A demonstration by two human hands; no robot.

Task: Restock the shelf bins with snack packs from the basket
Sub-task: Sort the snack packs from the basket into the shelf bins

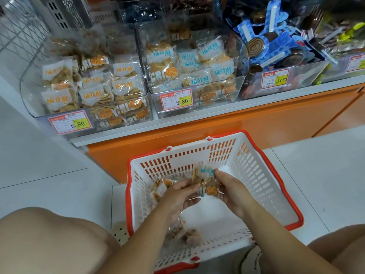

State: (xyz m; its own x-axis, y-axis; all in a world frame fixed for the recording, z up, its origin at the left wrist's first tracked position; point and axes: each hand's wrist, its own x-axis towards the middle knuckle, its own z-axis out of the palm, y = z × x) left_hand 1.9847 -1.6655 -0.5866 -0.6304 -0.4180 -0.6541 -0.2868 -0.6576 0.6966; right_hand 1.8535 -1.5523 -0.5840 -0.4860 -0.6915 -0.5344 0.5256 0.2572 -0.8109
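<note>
A white basket with a red rim (262,171) sits on the floor below the shelf. Inside it, my right hand (232,191) grips a blue-labelled snack pack (207,180), and my left hand (178,194) pinches the same bundle of packs from the left. More packs (160,187) lie at the basket's left wall and others (184,234) on its bottom under my left forearm. On the shelf, a clear bin with orange-labelled packs (88,86) stands left of a clear bin with blue-labelled packs (193,68).
A third bin (276,56) with blue roll-cake packs stands to the right, and further bins beyond it. Price tags front each bin. The orange shelf base (256,123) runs behind the basket. My knees frame the basket on the white tiled floor.
</note>
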